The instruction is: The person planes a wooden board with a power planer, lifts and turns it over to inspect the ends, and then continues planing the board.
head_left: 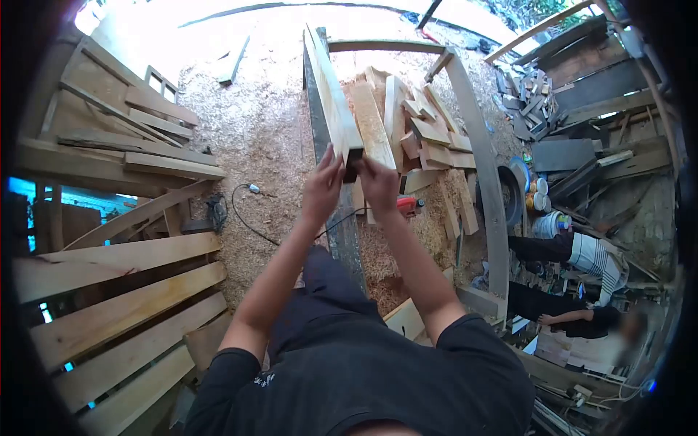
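Note:
A long pale wooden beam (333, 105) points away from me, its near end between my two hands. My left hand (323, 190) has its fingers closed on the left side of that end. At the right side, my right hand (379, 186) grips the same end with bent fingers. A dark hollow or shadow shows at the beam's end, between the hands. Under the beam runs a narrow dark bench plank (340, 236). A red power tool (408, 206) with a black cable lies just right of my right hand.
Cut wood blocks (434, 138) are piled right of the beam. Long boards (131, 254) are stacked at left. Sawdust (251, 138) covers the ground. An upright frame post (488, 174) stands at right. Beyond it are a tyre (510, 195), buckets (547, 224) and two people at lower right.

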`<action>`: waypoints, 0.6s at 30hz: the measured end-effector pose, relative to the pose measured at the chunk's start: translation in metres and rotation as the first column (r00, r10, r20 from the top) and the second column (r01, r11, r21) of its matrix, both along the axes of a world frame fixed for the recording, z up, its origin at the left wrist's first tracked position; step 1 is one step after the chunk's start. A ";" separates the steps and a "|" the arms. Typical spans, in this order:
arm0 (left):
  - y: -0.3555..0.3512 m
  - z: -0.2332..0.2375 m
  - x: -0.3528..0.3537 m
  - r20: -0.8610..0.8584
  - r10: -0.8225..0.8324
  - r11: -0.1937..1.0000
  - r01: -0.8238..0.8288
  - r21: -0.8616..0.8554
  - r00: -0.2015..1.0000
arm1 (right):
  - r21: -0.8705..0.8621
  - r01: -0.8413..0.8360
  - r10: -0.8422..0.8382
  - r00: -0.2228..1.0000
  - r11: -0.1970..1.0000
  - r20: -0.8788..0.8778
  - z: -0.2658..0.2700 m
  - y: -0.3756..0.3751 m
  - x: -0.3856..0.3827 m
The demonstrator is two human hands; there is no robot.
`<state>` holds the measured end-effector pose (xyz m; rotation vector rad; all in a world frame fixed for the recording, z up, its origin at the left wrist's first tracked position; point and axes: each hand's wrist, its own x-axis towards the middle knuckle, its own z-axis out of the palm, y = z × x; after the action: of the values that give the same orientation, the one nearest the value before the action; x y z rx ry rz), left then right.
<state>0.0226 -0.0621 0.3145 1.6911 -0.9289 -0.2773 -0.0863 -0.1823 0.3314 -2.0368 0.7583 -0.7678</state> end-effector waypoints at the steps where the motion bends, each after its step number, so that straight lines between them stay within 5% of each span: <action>1: -0.007 0.015 0.013 0.031 -0.002 0.999 0.003 -0.034 1.000 | -0.011 0.013 -0.012 0.996 1.000 0.085 0.015 -0.006 0.013; 5: -0.039 0.054 0.059 -0.027 -0.034 0.981 0.028 -0.193 0.999 | 0.023 -0.001 -0.003 0.981 1.000 0.196 0.080 -0.032 0.051; 10: -0.048 0.135 0.083 -0.066 0.119 0.992 -0.122 -0.037 0.991 | 0.223 -0.084 0.044 0.983 0.971 0.179 0.135 -0.057 0.097; 15: -0.059 0.158 0.113 -0.061 0.207 0.975 -0.211 -0.070 0.977 | 0.365 -0.149 0.051 0.963 0.919 0.264 0.175 -0.057 0.131; 18: -0.053 0.179 0.112 -0.002 0.280 0.960 -0.280 -0.028 0.960 | 0.294 -0.099 0.046 0.982 0.951 0.181 0.189 -0.053 0.144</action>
<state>0.1350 -0.1146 0.4933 1.7715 -0.6792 -0.0723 0.0579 -0.2349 0.5207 -1.6904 0.6537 -0.7269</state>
